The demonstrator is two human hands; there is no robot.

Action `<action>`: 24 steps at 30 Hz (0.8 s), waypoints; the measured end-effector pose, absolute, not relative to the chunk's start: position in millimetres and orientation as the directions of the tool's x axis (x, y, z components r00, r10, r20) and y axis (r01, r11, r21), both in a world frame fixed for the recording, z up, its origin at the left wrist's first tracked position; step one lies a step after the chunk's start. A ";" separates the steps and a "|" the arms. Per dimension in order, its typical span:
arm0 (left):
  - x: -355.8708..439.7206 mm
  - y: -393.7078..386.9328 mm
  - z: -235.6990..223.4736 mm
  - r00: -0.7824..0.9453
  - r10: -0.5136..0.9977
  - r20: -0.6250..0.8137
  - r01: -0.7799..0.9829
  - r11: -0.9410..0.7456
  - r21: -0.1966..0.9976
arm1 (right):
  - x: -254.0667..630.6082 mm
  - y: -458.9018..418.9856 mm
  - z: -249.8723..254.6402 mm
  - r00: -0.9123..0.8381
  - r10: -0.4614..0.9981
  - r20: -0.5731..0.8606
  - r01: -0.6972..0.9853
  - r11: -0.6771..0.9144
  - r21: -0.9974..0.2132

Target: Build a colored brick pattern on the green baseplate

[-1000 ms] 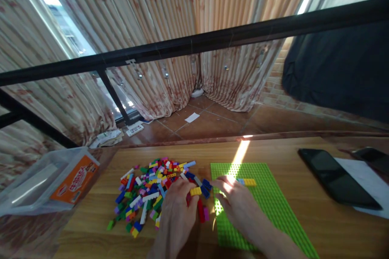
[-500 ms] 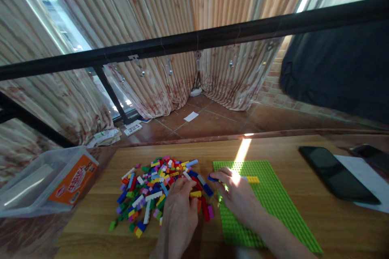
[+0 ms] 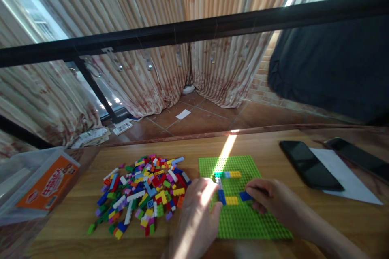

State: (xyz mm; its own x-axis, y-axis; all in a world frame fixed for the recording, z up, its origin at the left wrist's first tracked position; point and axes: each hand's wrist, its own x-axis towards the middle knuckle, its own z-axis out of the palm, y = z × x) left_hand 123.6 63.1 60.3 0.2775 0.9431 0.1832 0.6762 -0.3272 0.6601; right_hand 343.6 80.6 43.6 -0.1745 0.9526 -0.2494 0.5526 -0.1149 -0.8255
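Note:
A green baseplate (image 3: 240, 224) lies on the wooden table. On it, a green brick (image 3: 218, 175), a light blue brick (image 3: 227, 175) and a yellow brick (image 3: 235, 174) form a row; below are a white brick (image 3: 219, 184), a dark blue brick (image 3: 222, 197) and another yellow brick. My right hand (image 3: 269, 196) pinches a blue brick (image 3: 245, 196) just right of the lower yellow one; whether it touches the plate I cannot tell. My left hand (image 3: 199, 210) rests at the plate's left edge, thumb and fingers apart beside the dark blue brick, with nothing visibly held.
A pile of mixed bricks (image 3: 142, 190) spreads left of the baseplate. At far left stands a clear plastic box (image 3: 39, 186) with an orange label. A black tablet or phone (image 3: 310, 166), white paper (image 3: 358, 188) and another dark device (image 3: 358, 153) lie at right.
My left hand has moved from the brick pile to the baseplate's left edge. My right hand, holding a blue brick, has shifted rightward across the plate, uncovering the placed bricks. The camera view has turned slightly.

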 end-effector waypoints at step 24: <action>159.3 68.9 53.1 0.374 0.922 0.104 0.700 -0.354 0.620 | 345.4 70.7 39.7 -0.237 0.971 -0.028 0.718 0.156 -0.679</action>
State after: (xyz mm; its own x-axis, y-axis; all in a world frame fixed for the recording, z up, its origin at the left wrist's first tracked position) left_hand 159.3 68.9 53.1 0.3738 0.9217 0.1040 0.7005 -0.3540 0.6197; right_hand 345.4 70.7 39.7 -0.2372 0.9711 -0.0278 0.7175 0.1558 -0.6789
